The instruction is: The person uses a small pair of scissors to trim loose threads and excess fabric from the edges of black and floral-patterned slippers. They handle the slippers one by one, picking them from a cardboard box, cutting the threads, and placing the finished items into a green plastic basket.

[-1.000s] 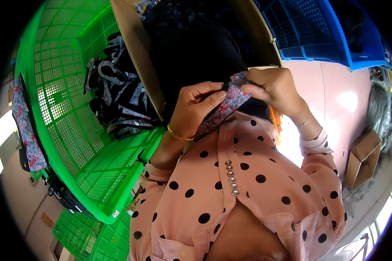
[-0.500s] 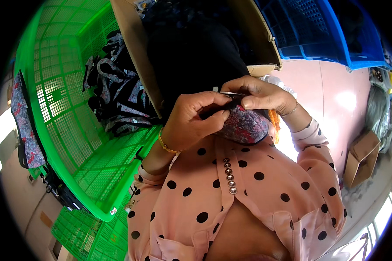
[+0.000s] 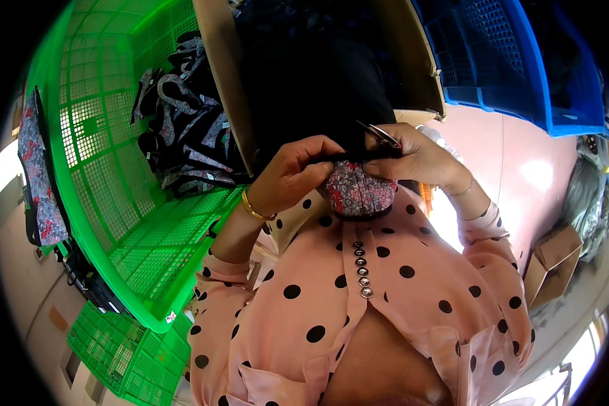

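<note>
A rounded piece of floral fabric with black edging hangs between my hands, in front of my chest. My left hand is closed, thumb and fingers pinching its upper left edge. Closed around a slim metal pair of snips, my right hand also grips the upper right edge of the fabric with its thumb. The blades point up and to the left, apart from the floral part. Black cloth behind blurs into the fabric's dark upper edge, so that border is hard to make out.
On the left, a green plastic crate holds a heap of black and floral pieces; a floral strip hangs over its outer side. An open cardboard box stands ahead, a blue crate far right, a small carton right.
The fabric has turned to face me more squarely and shifted slightly left. My right hand has tilted, swinging the snips' blades upward. My left hand has moved slightly left.
</note>
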`<state>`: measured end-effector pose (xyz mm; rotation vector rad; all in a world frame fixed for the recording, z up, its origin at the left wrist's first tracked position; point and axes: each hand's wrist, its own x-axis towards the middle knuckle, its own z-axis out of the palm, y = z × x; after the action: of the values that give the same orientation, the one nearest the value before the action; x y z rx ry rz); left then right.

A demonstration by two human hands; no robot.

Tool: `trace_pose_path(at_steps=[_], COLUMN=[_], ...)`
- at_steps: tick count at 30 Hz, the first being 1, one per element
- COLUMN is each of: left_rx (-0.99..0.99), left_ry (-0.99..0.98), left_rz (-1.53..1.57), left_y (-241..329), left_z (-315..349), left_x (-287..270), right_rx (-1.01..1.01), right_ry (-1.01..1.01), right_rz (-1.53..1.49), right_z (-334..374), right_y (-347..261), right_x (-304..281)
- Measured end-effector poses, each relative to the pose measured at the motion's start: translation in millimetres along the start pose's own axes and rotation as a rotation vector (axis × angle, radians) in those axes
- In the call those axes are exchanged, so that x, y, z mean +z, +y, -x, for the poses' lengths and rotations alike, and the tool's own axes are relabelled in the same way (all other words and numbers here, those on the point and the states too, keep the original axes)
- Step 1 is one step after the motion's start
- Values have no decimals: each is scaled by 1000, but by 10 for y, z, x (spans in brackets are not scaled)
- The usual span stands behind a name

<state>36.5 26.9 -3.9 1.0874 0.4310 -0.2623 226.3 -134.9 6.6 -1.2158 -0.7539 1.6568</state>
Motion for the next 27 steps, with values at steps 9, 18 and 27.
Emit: trace_pose_path(at_steps=[9, 18, 27], left_rx=[54, -176, 179], left_ry=[-233, -292, -238], left_rz=[-566, 20, -529], left_y=[205, 124, 105], left_z=[50, -23, 34], left_x=[85, 48, -123], right_rx=[-164, 49, -16], right_ry=[21, -179, -48], right_rz=[480, 442, 637], right_z=[-100, -30, -62], right_y=[-13, -47, -2], right_x=[139, 63, 208])
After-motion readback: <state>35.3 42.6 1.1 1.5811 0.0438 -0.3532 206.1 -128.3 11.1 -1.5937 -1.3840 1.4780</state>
